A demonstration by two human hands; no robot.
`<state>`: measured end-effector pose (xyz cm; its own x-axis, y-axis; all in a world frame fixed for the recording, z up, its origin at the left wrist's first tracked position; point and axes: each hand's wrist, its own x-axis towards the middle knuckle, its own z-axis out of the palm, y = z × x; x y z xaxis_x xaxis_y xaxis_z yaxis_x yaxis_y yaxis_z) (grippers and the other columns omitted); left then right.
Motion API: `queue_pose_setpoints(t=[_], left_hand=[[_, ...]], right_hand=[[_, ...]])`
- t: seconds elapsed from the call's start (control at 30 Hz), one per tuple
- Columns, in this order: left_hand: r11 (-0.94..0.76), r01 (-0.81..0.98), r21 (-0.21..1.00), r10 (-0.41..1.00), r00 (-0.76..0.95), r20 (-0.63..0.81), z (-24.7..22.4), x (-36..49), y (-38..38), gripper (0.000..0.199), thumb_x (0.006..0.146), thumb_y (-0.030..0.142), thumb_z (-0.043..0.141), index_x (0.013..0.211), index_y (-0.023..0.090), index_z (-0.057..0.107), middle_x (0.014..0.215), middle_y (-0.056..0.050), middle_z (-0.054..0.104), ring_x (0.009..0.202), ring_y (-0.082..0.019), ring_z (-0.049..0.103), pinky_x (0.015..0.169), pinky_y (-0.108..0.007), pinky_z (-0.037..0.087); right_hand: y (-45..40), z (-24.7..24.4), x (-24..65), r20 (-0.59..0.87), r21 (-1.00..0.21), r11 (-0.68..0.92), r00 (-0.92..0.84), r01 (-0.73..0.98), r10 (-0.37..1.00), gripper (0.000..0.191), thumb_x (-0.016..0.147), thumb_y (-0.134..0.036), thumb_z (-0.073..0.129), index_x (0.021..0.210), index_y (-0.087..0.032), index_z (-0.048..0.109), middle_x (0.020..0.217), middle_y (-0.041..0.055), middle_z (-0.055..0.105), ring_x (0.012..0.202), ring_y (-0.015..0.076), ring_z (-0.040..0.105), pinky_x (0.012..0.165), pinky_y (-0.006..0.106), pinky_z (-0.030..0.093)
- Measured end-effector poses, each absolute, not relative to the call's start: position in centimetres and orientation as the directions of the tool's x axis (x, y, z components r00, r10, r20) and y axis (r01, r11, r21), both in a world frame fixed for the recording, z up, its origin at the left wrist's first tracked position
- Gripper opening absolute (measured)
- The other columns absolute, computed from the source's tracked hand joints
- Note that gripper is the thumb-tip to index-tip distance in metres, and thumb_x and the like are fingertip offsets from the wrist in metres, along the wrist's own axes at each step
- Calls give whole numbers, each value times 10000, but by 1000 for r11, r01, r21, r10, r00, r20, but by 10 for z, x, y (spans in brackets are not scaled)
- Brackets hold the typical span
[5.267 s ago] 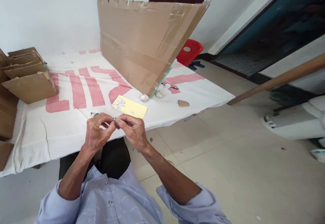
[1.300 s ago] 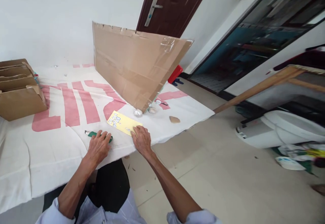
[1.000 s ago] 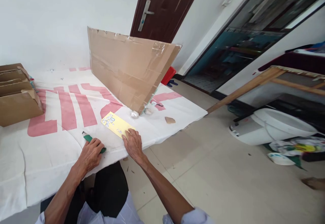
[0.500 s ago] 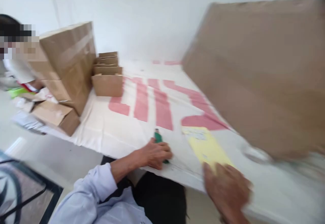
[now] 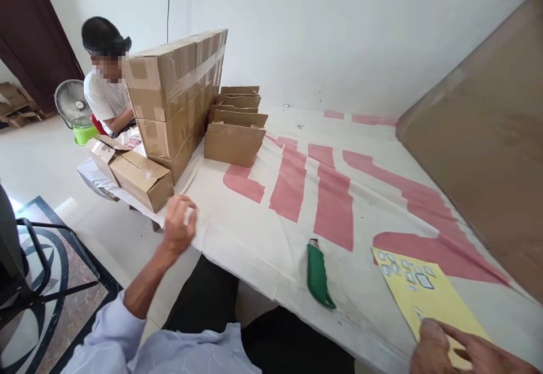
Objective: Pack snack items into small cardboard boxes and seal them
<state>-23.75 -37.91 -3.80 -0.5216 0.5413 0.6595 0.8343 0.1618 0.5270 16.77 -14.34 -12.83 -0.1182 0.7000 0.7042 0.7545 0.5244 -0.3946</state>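
My left hand (image 5: 177,228) is raised above the table's front edge at the left, fingers curled round a small white thing too small to name. At the lower right, my right hand (image 5: 460,347) rests on a yellow sheet (image 5: 441,297), with thumb and forefinger close together at a small pale piece. Several small outlined stickers or pieces lie on the sheet's upper part. Between the two hands a green utility knife (image 5: 319,276) lies on the white cloth, touched by neither.
The cloth (image 5: 250,221) bears red printed shapes. Open cartons (image 5: 234,143) and stacked taped boxes (image 5: 172,97) stand at left, with a smaller box (image 5: 142,179) by the edge. A large cardboard sheet (image 5: 487,136) rises at right. Beyond the stack sits a person (image 5: 104,94) near a fan (image 5: 72,102).
My left hand has let go of the green knife and moved left and up. The view has turned left, showing more of the person and the floor. My right hand remains at the yellow sheet.
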Motion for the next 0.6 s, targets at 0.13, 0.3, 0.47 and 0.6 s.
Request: queue_pose_setpoints(t=[0.13, 0.3, 0.47, 0.6], left_hand=[[512, 754, 413, 391, -632, 669, 4, -315, -433, 306, 1042, 339, 604, 1289, 180, 692, 1496, -203, 633, 1549, -379, 477, 1317, -603, 355], [624, 674, 395, 536, -738, 411, 8, -343, -435, 379, 1029, 346, 597, 1349, 174, 703, 1596, -193, 632, 1621, -400, 425, 1315, -636, 367], [567, 758, 324, 628, -652, 426, -4, -297, -421, 392, 1039, 372, 605, 1388, 224, 702, 1618, -163, 634, 1552, -386, 510, 1260, -637, 414], [555, 707, 438, 478, -702, 528, 12, -320, -435, 424, 1051, 382, 566, 1414, 198, 683, 1601, -172, 627, 1510, -369, 550, 1292, -607, 375]], right_hand=[[-151, -100, 130, 685, -509, 572, -100, 644, 722, 265, 959, -536, 598, 1023, -354, 780, 844, 166, 708, 741, 380, 660, 633, 561, 530], [-166, -72, 79, 701, -544, 664, -157, 513, 696, 258, 994, -493, 600, 1000, -264, 719, 964, 147, 722, 708, 294, 647, 610, 472, 512], [-179, -60, 62, 699, -537, 696, -211, 476, 683, 300, 1031, -514, 568, 992, -244, 692, 963, 129, 720, 695, 248, 627, 628, 421, 493], [-182, -58, 71, 683, -557, 686, -211, 468, 699, 310, 1027, -512, 572, 1010, -234, 709, 967, 125, 717, 709, 240, 632, 610, 394, 484]])
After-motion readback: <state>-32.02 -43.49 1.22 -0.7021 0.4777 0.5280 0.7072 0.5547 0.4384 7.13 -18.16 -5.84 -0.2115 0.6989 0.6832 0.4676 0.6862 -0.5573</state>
